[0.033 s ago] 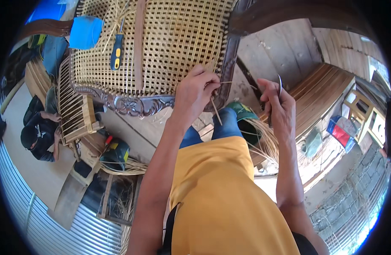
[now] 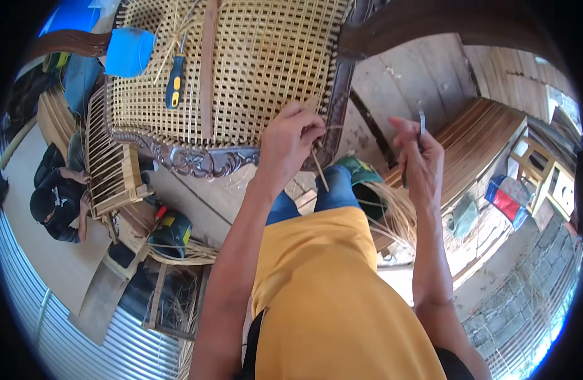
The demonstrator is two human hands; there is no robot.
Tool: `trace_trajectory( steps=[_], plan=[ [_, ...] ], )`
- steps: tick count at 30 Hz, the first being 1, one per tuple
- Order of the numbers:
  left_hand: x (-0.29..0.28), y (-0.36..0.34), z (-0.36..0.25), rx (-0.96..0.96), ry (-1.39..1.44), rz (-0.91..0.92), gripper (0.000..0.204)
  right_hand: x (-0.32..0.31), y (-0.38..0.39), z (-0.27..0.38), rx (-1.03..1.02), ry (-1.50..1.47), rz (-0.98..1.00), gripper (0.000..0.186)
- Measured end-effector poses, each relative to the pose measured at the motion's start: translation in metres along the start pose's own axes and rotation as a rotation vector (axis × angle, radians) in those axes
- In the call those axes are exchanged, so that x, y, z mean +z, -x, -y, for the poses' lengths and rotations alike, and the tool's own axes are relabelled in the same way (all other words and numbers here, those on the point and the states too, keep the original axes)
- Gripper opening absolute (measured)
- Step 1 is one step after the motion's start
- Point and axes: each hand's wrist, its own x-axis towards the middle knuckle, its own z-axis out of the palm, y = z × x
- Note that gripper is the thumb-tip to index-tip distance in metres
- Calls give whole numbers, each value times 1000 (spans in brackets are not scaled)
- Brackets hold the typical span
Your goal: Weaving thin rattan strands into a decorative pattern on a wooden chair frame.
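Observation:
My left hand (image 2: 290,142) pinches thin cane strands (image 2: 321,170) at the lower right of a woven cane panel (image 2: 241,69) in a carved dark wooden chair frame (image 2: 203,158); one strand points down below the fingers. My right hand (image 2: 418,161) grips a slim metal bladed tool (image 2: 422,123) pointing up, to the right of the frame and apart from it. On the panel lie a blue-and-yellow-handled screwdriver (image 2: 175,81), loose cane and a wooden slat (image 2: 208,76). A blue piece (image 2: 128,50) sits on the left wooden arm.
Another person (image 2: 51,209) works at left beside slatted woodwork (image 2: 108,171). Green buckets (image 2: 177,234) with long cane strands stand at lower left and beyond my knees. Wooden boards (image 2: 462,139), a small wooden frame (image 2: 526,152) and a red-and-blue box (image 2: 503,196) are at right.
The view has shifted slightly, so the chair appears a little lower. The blade in my right hand has tilted more upright. My left hand's grip looks the same.

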Motion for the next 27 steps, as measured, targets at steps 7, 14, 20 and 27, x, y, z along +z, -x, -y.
trace_trajectory(
  steps=[7, 14, 20, 27],
  plan=[
    [-17, 7, 7, 28, -60, -44, 12, 6, -151, 44, -515, 540, -198, 37],
    [-26, -17, -3, 79, 195, -86, 12, -43, -358, -8, -849, 209, 79, 54],
    [-29, -54, -33, 404, -258, 238, 18, -71, -342, 4, -554, -231, 603, 51],
    [-21, -83, -31, 504, -490, 636, 16, -55, -188, -24, -296, -129, -57, 37]
  ],
)
